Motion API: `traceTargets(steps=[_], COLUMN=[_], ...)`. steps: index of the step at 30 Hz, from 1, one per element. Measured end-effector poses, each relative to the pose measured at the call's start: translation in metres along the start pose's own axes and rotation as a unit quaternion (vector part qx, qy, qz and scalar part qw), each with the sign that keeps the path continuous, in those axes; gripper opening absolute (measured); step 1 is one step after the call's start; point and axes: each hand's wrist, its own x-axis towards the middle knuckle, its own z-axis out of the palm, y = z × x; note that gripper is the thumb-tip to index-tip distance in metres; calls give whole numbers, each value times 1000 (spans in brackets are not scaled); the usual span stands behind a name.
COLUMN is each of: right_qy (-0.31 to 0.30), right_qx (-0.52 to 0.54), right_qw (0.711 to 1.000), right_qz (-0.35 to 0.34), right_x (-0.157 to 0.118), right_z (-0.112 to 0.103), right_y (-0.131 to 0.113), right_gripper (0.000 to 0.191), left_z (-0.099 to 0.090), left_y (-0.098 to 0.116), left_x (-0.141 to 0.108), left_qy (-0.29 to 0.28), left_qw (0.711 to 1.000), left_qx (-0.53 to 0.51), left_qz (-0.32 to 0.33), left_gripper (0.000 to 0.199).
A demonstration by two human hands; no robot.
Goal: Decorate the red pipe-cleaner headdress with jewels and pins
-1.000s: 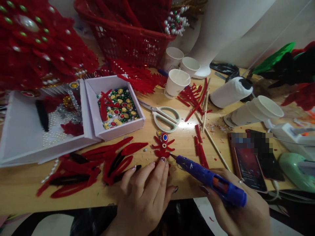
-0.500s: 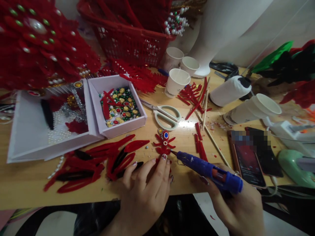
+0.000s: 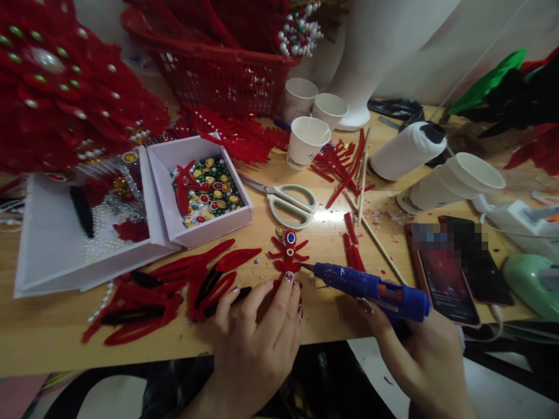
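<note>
A small red feather ornament [image 3: 289, 252] with a blue and a red gem lies on the wooden table [image 3: 43, 343]. My left hand [image 3: 257, 337] rests flat on the table, its fingertips pressing the ornament's lower end. My right hand [image 3: 419, 361] grips a blue glue gun [image 3: 369, 287], whose nozzle points left and sits just beside the ornament's lower right edge. Loose red and black feathers [image 3: 174, 288] lie to the left of my left hand.
A white box of gems and beads [image 3: 205, 192], a larger white tray [image 3: 48, 250], pale green scissors [image 3: 286, 203], paper cups [image 3: 308, 139], wooden sticks [image 3: 375, 235], red feather trimmings [image 3: 345, 166], a phone [image 3: 445, 279] and a red basket [image 3: 218, 64] crowd the table.
The glue gun has tilted flatter and its nozzle has stayed at the ornament's lower right. My left hand keeps pressing the ornament. The view has shifted slightly.
</note>
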Motion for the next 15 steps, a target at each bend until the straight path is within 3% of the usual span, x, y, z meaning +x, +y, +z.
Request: traceTargets(steps=[10,15], right_qy=[16,15], right_qx=[-8,14], right_qw=[1000,1000], right_qz=[24,18], right_x=[-5,-3], right_z=[2,-4], right_y=[10,9], right_gripper=[14,7], left_z=[0,-1], left_y=[0,1], left_x=[1,1], left_qy=[-4,-9], left_qw=[1000,1000], left_qx=[-6,-12], left_qz=[-10,-12], left_gripper=[28,28])
